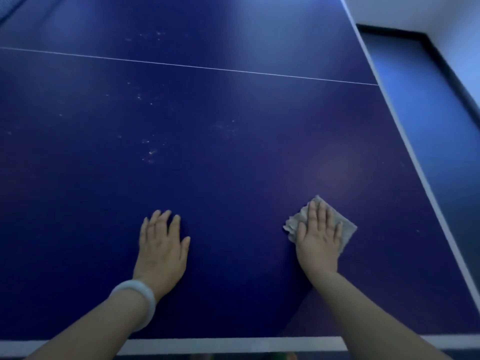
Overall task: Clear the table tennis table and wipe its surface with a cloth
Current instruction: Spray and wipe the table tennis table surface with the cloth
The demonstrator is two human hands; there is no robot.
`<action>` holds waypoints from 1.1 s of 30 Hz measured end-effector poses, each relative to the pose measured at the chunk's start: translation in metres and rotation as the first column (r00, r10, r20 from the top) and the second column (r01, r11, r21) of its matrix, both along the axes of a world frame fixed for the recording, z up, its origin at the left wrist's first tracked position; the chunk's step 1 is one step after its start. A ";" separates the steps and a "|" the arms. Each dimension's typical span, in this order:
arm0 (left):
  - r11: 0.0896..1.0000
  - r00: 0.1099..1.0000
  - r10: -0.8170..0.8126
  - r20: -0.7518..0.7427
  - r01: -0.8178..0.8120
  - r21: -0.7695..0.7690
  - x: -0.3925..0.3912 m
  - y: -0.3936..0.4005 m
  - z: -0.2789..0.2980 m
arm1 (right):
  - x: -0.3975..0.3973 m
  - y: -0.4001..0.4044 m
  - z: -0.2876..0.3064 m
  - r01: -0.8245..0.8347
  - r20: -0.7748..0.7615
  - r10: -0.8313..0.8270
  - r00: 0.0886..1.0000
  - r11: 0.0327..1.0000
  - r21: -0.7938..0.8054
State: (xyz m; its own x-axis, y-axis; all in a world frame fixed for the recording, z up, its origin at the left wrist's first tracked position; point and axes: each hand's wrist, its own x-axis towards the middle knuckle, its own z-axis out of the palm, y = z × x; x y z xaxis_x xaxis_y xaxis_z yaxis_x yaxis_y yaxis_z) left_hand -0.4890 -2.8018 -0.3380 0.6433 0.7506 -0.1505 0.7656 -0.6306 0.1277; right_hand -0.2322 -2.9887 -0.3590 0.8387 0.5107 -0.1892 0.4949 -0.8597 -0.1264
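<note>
The blue desk (233, 113) carries pale scuff marks (149, 152) toward its middle. Near its front edge, the left hand (161, 245) lies flat with straight fingers, bracelet (136, 302) on the wrist. Toward the right edge, the right hand (319, 237) presses flat-fingered on the grey cloth (298, 219).

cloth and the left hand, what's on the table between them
Nothing: in the head view only bare blue table shows between the left hand and the cloth under the right hand.
</note>
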 end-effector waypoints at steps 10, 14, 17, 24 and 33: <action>0.996 0.997 -0.072 -0.029 0.073 0.044 0.102 -0.083 -0.025 | -0.021 -0.101 0.000 -0.486 0.053 0.485 0.873 0.874 0.015; 0.996 0.997 -0.076 -0.025 0.077 0.042 0.102 -0.082 -0.025 | 0.019 -0.113 0.004 0.107 0.023 -0.107 0.994 0.994 -0.018; 0.996 0.996 -0.077 -0.040 0.078 0.036 0.102 -0.082 -0.026 | -0.011 -0.075 0.006 0.333 0.009 -0.334 0.943 0.942 0.033; 0.996 0.995 -0.089 -0.033 0.090 0.028 0.100 -0.082 -0.024 | -0.130 -0.084 0.000 -0.234 0.046 0.230 0.972 0.968 0.092; 0.994 0.995 -0.100 -0.026 0.101 0.036 0.101 -0.083 -0.023 | -0.028 -0.161 0.010 0.471 0.015 -0.471 0.882 0.882 0.026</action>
State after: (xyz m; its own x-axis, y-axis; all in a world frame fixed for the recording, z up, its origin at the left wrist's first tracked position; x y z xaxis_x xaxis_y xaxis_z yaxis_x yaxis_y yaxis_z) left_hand -0.3875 -2.8852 -0.3605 0.7122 0.6880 -0.1398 0.7009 -0.7082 0.0854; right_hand -0.2603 -3.1492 -0.3495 0.9849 0.0582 -0.1631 0.0351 -0.9893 -0.1413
